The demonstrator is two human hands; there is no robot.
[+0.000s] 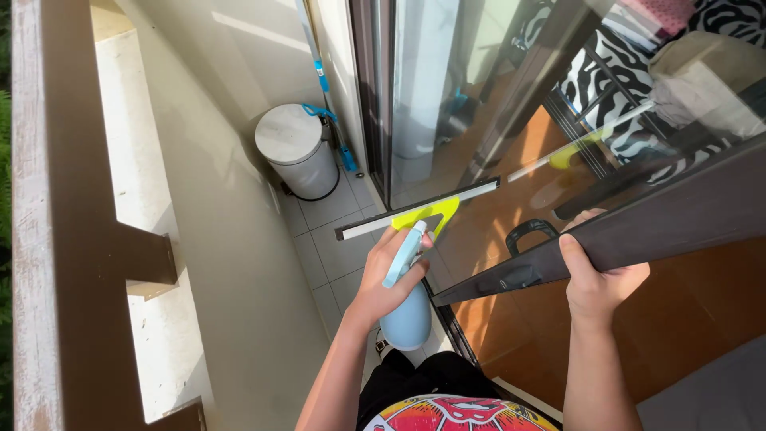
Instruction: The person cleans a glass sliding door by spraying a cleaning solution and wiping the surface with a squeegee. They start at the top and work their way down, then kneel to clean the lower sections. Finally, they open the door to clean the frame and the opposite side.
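On balcony | left hand (388, 275) grip clamped on spray bottle (407, 307), squeegee (419, 209) | right hand (597, 281) grips door frame (638, 231)

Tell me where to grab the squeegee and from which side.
Probably take the squeegee by its yellow-green handle, coming from below, the person's side. The handle tapers toward the left hand, which already holds it together with the pale blue spray bottle; the long blade lies against the glass.

Home balcony: tiled floor (335, 239), railing (48, 239), sliding glass door (479, 96).
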